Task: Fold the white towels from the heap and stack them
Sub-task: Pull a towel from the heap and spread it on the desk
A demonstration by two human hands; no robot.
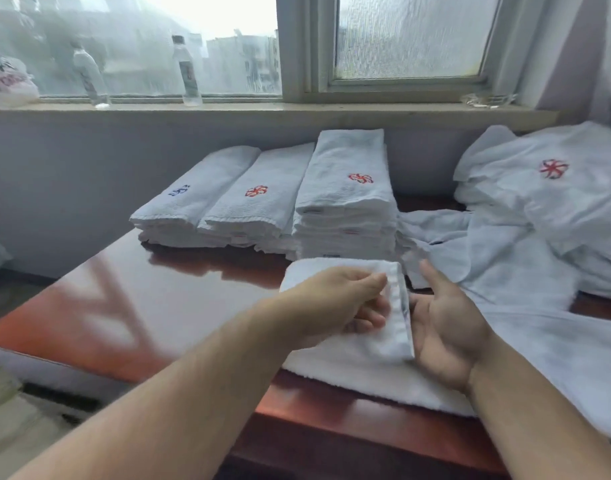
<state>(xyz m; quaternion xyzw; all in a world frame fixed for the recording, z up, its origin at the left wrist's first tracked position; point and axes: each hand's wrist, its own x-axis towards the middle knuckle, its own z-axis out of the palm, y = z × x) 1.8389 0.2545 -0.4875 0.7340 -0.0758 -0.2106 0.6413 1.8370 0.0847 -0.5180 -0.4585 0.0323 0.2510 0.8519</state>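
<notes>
Between left hand [333, 299] and right hand [447, 329], white towel [395, 323] edge.

My left hand [335, 299] pinches the folded edge of a white towel [366, 372] on the glossy tabletop [158, 306], my right hand [446, 327] flat-palmed beside it, folded stacks [345, 202] behind, heap [539, 209] at right.

table [141, 306] red-brown | back: folded towel stacks [345, 195] | right: loose heap [539, 209] | front: half-folded towel [366, 379]

one head cam, wide-angle, fwd & down at table [165, 306], close above hands [331, 299] [446, 327], window [411, 36] ahead
</notes>
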